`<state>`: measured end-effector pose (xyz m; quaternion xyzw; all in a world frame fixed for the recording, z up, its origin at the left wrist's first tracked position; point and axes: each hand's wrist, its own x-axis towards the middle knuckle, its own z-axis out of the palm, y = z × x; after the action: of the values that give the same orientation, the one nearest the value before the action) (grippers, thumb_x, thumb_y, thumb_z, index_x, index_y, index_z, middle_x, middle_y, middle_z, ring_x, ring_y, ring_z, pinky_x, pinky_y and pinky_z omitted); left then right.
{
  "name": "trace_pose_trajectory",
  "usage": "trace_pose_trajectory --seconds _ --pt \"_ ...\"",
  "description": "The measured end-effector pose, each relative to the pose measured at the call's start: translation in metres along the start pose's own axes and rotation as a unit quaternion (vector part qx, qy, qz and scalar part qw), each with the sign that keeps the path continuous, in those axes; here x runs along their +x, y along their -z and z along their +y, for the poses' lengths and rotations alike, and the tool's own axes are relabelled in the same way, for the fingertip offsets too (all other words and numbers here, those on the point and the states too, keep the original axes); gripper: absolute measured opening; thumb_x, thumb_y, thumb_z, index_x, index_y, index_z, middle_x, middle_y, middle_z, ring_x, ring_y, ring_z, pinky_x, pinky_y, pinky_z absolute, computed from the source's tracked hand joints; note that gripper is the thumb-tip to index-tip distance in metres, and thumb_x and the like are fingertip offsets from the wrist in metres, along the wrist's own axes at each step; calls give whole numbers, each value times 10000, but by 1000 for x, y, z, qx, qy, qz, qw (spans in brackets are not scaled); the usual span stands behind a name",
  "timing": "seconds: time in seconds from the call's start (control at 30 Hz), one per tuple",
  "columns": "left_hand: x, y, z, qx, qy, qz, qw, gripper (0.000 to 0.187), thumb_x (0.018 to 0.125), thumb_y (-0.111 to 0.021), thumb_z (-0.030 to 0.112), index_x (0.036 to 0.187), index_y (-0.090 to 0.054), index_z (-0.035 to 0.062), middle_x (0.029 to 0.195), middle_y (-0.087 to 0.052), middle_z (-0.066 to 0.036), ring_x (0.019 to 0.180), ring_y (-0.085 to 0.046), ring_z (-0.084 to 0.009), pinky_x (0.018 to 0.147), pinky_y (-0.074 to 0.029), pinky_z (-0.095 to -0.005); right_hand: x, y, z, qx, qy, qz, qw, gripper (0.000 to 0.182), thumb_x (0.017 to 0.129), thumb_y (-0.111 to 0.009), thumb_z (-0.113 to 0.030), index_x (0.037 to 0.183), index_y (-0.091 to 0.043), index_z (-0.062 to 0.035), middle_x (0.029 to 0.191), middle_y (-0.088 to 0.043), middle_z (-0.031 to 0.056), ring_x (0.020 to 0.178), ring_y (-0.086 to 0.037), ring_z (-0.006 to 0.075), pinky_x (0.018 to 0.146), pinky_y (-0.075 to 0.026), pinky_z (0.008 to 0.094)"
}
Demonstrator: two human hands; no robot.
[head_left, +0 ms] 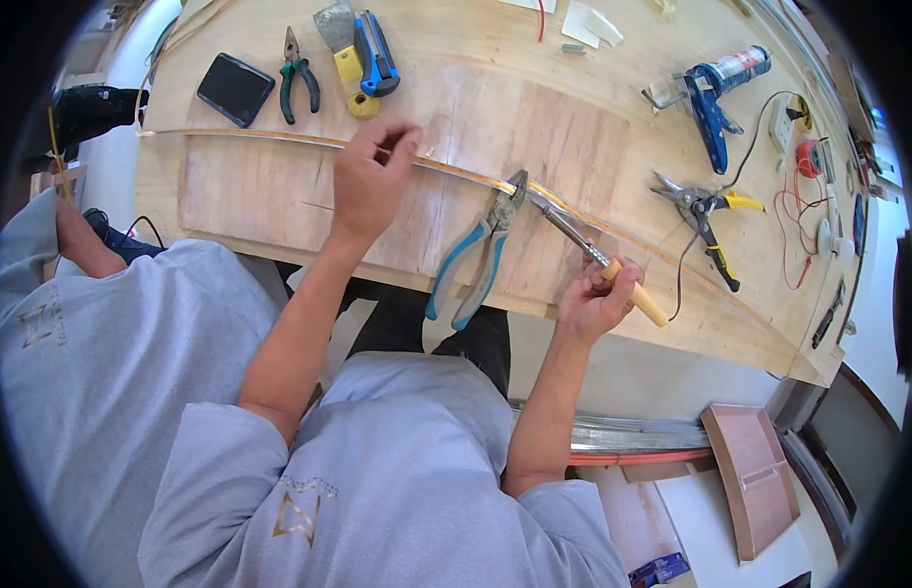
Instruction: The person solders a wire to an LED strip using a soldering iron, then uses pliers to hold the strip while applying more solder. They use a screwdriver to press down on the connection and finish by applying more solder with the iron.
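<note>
My right hand [593, 302] is closed around the wooden handle of a soldering iron [579, 238], whose tip points up and left toward the jaws of blue-and-grey pliers [485, 245]. The pliers lie with their jaws over a long thin strip [456, 173], yellowish with a pale edge, and their handles point toward me. Above the strip, my left hand [373, 176] has thumb and fingers drawn together in a pinch. What it holds, if anything, is too small to make out. The strip runs across a wooden board [270, 186] from far left to lower right.
Across the table [534, 59] lie a phone [236, 90], green-handled pliers [297, 78], a blue utility knife [376, 57], a caulking gun [711, 98] and yellow-black snips [706, 211]. The iron's cord [683, 265] trails right. Another person's sleeve [30, 245] is close on my left.
</note>
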<state>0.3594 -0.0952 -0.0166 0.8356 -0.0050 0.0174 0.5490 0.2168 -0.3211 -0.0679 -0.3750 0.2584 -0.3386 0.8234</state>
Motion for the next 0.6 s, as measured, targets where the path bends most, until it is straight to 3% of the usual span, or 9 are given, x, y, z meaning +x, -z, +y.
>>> trace_pose_trajectory --seconds 0.1,0.17,0.27,0.6 --pt "-2 7 4 127 -168 -106 972 89 797 -655 44 884 -635 39 776 -597 -42 678 -547 -155 613 -434 -274 -1 -6 -1 -4 -2 2 1000 196 908 -562 -233 836 -527 -55 568 -444 0 495 -405 91 797 -499 368" --pt "4 7 1 214 -302 -144 918 86 782 -653 40 866 -632 43 781 -590 -58 715 -567 -213 637 -448 -313 0 0 0 -2 -1 -7 1000 163 912 -555 -201 861 -520 -50 604 -407 -7 520 -376 78 852 -506 444" --pt "7 2 5 255 -313 -176 898 86 756 -641 26 837 -622 48 803 -579 -71 790 -564 -266 687 -448 -361 1 3 1 5 -3 -15 1000 148 912 -556 -185 875 -518 -47 623 -391 -10 533 -365 71 881 -509 482" --pt "12 -4 5 271 -338 -207 877 127 726 -599 11 836 -619 71 818 -571 -36 832 -557 -216 719 -425 -345 2 3 0 11 -4 -14 1000 180 918 -553 -218 887 -519 -44 611 -395 -5 540 -381 80 869 -510 487"
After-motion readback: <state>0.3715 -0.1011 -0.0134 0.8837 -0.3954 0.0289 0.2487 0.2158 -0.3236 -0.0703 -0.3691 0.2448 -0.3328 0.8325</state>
